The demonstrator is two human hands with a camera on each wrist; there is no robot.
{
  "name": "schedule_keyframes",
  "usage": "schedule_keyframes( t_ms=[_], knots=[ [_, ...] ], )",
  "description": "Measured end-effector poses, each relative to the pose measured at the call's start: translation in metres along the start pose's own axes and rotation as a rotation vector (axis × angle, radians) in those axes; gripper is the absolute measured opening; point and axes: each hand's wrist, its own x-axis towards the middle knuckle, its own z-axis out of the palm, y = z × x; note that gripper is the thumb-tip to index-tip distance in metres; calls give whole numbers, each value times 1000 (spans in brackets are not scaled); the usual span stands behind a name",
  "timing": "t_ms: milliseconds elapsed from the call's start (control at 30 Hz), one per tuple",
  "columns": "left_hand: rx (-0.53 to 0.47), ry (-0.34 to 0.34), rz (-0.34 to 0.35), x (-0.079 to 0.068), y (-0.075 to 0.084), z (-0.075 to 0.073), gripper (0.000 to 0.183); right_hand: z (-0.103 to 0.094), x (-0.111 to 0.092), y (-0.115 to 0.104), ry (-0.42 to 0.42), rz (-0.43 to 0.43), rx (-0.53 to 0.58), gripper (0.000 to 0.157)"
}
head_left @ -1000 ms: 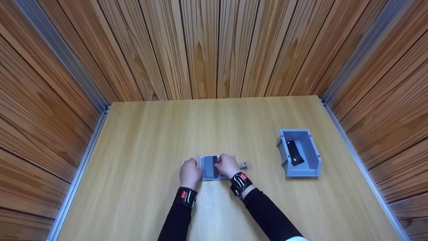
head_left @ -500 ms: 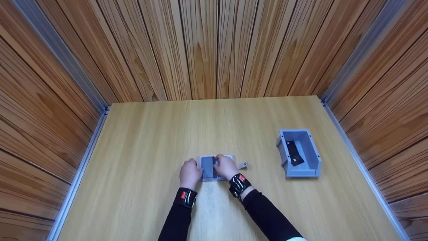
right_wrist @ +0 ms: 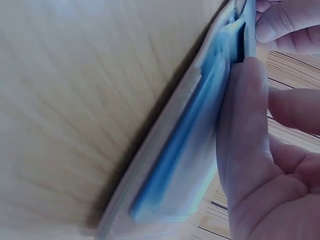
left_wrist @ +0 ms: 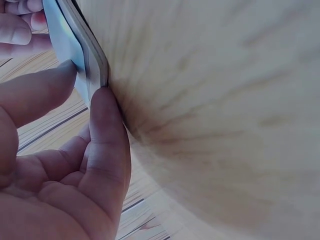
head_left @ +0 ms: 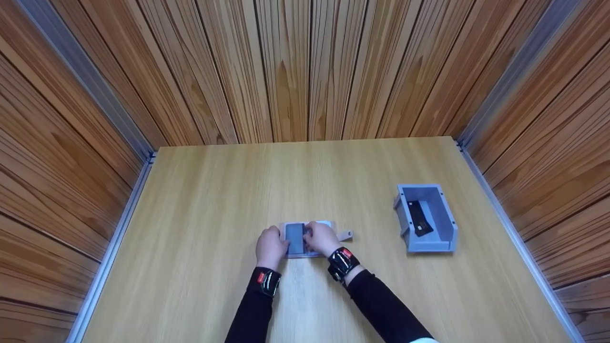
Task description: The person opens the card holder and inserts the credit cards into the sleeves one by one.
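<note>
An opened wallet or card holder [head_left: 291, 256], pinkish outside with a grey-blue panel [head_left: 295, 238], lies on the table before me. My left hand [head_left: 270, 247] pinches its left edge; in the left wrist view the thumb [left_wrist: 45, 90] is on the upper face and a finger [left_wrist: 107, 130] at the outer edge. My right hand [head_left: 321, 237] is over the middle, fingertips at the panel's right edge. In the right wrist view its straight index finger [right_wrist: 245, 120] presses beside a narrow dark edge [right_wrist: 241, 45], above clear bluish pockets [right_wrist: 185, 155]. What that dark edge belongs to is mostly hidden.
A snap strap [head_left: 345, 235] sticks out to the right of the wallet. Farther right stands a grey-blue bin [head_left: 431, 247] with black cards [head_left: 419, 219] inside. Wooden panels [head_left: 290, 71] wall the table [head_left: 214, 190] at the back and sides.
The dark strip at the right of the grey-blue panel has slid left and narrowed until hardly any shows. My right fingertips have shifted slightly left with it; the left hand stays put.
</note>
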Motion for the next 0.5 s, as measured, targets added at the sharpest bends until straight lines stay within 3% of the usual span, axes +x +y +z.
schedule_keyframes(
  t_ms=[167,300,500],
  knots=[
    [-16,-8,0,0,0,-1,27,-4,-2,3,-9,-16,53,26],
    [-31,-6,-2,0,0,-2,27,-10,-3,3,-41,26,135,27],
    [-37,-23,-35,1,1,-2,26,-26,-6,6,26,8,125,25]
  ],
)
